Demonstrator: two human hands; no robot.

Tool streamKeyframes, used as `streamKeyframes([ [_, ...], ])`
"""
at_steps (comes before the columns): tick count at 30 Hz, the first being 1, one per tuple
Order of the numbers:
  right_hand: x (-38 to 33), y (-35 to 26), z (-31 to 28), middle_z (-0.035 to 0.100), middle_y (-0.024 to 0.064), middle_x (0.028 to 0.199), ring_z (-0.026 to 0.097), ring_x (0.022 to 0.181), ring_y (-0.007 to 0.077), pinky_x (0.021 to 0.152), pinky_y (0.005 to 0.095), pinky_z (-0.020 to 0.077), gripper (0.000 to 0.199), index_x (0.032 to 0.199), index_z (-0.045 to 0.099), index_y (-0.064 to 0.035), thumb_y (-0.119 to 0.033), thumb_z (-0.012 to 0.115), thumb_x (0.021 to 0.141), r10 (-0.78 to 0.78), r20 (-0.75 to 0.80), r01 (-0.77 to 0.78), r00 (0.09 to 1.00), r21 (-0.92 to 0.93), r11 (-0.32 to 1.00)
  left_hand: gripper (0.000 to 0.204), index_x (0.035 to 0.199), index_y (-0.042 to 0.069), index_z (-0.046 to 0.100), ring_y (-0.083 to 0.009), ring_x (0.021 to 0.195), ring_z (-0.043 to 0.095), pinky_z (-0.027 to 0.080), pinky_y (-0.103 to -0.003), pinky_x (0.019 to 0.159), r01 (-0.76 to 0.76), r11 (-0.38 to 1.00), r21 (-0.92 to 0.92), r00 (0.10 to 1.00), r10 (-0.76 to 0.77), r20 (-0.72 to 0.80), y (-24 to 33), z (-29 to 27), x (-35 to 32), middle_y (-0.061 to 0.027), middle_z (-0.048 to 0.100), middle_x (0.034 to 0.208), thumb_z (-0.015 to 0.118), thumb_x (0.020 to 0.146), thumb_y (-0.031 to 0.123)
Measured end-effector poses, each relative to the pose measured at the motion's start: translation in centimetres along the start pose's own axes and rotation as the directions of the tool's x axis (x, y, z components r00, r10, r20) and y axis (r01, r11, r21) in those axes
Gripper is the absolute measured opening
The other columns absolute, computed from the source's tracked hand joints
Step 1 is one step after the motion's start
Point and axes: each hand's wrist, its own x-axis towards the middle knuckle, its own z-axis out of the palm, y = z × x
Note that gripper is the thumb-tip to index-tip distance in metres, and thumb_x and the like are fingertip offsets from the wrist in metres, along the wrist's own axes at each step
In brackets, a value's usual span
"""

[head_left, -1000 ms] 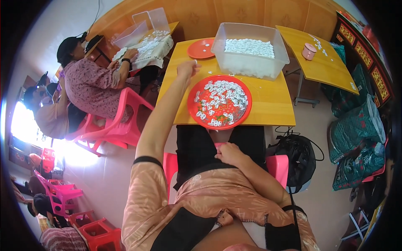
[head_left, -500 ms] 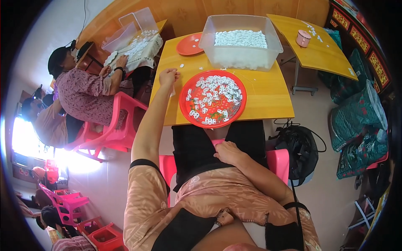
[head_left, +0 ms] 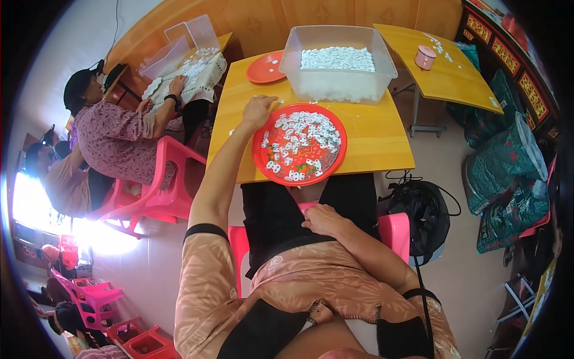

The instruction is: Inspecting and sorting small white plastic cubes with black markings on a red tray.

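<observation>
From above, the left hand is resting on the yellow table just beside the red tray of small white pieces, fingers loosely curled and holding nothing. The right hand is lying empty in the lap, fingers relaxed, below the table's edge.

Yellow wooden tables stand on a pale floor before a wood-panelled wall. Pink plastic chairs sit left, beside bright window glare.

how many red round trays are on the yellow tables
2. One red tray full of small white pieces sits at the near table edge by the left hand; a smaller red tray lies beside the clear bin. Others may be hidden.
</observation>
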Motion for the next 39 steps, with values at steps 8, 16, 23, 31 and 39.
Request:
streamKeyframes([
  [8,0.4,0.3,-0.5,0.073,0.0281,0.098,0.071,0.099,0.0467,0.086,0.0532,0.0570,0.033,0.098,0.074,0.0012,-0.032,0.078,0.092,0.042,0.043,-0.043,0.998,0.022,0.999,0.023,0.114,0.024,0.081,-0.0342,0.111,0.068,0.056,-0.047,0.094,0.010,0.988,0.153,0.979,-0.041,0.200,0.1,1.6,1.7,-0.0132,0.075,0.112,0.067,0.095,0.026],
  [16,0.4,1.4,-0.5,0.073,0.0308,0.105,0.071,0.105,0.0477,0.091,0.0532,0.0569,0.038,0.105,0.075,0.0040,-0.031,0.078,0.092,0.085,0.094,-0.089,0.992,0.043,0.995,0.018,0.104,0.020,0.083,-0.0324,0.102,0.072,0.058,-0.047,0.090,0.135,0.968,0.213,0.969,-0.173,0.175,0.8,0.5,1.3,-0.0128,0.076,0.107,0.077,0.090,0.029],
  [23,0.5,1.2,-0.8,0.072,0.0307,0.109,0.069,0.109,0.0479,0.093,0.0524,0.0562,0.039,0.107,0.074,0.0055,-0.030,0.078,0.092,0.078,0.121,-0.083,0.990,0.042,0.996,0.018,0.103,0.009,0.079,-0.0282,0.087,0.075,0.057,-0.040,0.079,0.379,0.917,-0.125,0.920,-0.388,-0.052,0.5,-0.7,-0.2,-0.0109,0.079,0.099,0.076,0.093,0.023],
  [31,0.1,2.1,-0.2,0.073,0.0295,0.107,0.070,0.108,0.0473,0.094,0.0522,0.0560,0.038,0.106,0.074,0.0055,-0.029,0.079,0.091,0.065,0.072,-0.067,0.995,0.032,0.997,0.025,0.122,0.000,0.071,-0.0108,0.091,0.069,0.052,-0.026,0.084,0.228,0.156,-0.961,0.848,-0.517,0.118,14.8,-9.0,-4.2,-0.0087,0.078,0.102,0.070,0.099,0.009],
  [39,0.4,2.0,0.4,0.072,0.0283,0.095,0.071,0.097,0.0484,0.086,0.0549,0.0557,0.035,0.095,0.073,0.0029,-0.031,0.077,0.092,-0.018,-0.037,0.018,0.999,0.002,1.000,0.032,0.130,-0.003,0.067,-0.0133,0.091,0.072,0.054,-0.026,0.084,0.061,0.122,-0.991,0.832,-0.554,-0.017,23.7,-13.2,-10.4,-0.0121,0.077,0.101,0.069,0.099,0.005],
])
